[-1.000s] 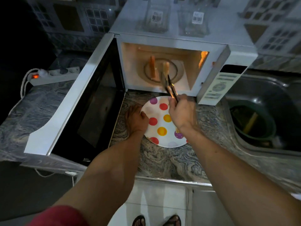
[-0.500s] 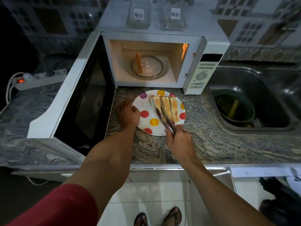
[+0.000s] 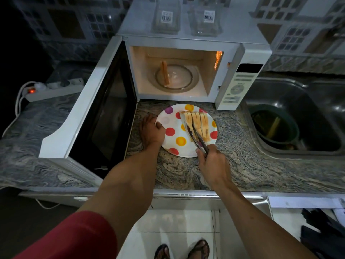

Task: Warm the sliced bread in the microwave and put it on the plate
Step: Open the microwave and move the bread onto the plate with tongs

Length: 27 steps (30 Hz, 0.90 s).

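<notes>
While right hand [image 3: 212, 161] grips tongs [image 3: 196, 136], left hand [image 3: 152, 130] pinches plate [image 3: 168, 139] rim.

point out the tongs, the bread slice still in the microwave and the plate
tongs [image 3: 196, 136], head view, on the metal arms over the plate
bread slice [image 3: 165, 72], head view, middle of the upright slice on the turntable
plate [image 3: 169, 121], head view, bare white surface near the left rim

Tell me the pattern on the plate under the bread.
White plate with big polka dots in red, yellow, orange and purple, shown best in the head view.
</notes>
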Available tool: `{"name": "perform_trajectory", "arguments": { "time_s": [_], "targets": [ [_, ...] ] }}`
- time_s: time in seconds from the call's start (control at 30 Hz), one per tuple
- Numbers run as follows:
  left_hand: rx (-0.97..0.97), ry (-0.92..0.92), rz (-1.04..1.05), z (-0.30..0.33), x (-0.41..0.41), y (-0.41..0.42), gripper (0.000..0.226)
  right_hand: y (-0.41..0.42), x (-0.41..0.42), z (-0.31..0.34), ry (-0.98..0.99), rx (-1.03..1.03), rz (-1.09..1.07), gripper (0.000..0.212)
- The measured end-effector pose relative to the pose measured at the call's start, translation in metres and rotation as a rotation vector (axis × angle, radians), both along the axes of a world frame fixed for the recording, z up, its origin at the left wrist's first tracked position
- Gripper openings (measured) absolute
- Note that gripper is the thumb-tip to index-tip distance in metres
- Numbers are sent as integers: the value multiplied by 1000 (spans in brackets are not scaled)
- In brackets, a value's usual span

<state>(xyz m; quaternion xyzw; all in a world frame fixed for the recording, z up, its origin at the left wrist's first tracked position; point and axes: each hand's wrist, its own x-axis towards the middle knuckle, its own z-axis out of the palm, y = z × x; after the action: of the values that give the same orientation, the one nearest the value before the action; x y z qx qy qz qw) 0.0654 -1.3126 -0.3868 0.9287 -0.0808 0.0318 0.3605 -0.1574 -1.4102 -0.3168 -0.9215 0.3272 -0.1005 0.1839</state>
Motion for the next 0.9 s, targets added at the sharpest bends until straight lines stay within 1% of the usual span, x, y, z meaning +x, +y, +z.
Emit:
{"name": "perform_trajectory", "arguments": {
  "time_s": [0.17, 0.27, 0.37, 0.43, 0.5, 0.67, 0.8, 0.9],
  "targets": [
    [10, -32, 6, -1, -1, -1, 35, -1, -3, -3, -38, 32, 1, 42],
    [4, -36, 2, 0, -2, -1, 36, 1, -7, 1, -122, 41, 15, 41],
    [3, -28, -3, 0, -1, 0, 36, 5, -3, 9, -222, 0, 25, 41],
    [-13, -1, -2, 1, -1, -1, 36, 8, 5, 13, -250, -32, 36, 45],
    [-24, -15, -6, 0, -1, 0, 38, 14, 16, 15, -222, -32, 71, 47],
    [-52, -35, -4, 1, -2, 0, 44, 25, 35, 9, -28, -12, 101, 45],
    [-52, -25, -20, 3, -3, 1, 38, 16, 37, -1, 9, 67, -1, 38],
    [-62, 18, -12, 3, -2, 0, 36, 11, 38, -3, 1, 61, 17, 39]
  ]
}}
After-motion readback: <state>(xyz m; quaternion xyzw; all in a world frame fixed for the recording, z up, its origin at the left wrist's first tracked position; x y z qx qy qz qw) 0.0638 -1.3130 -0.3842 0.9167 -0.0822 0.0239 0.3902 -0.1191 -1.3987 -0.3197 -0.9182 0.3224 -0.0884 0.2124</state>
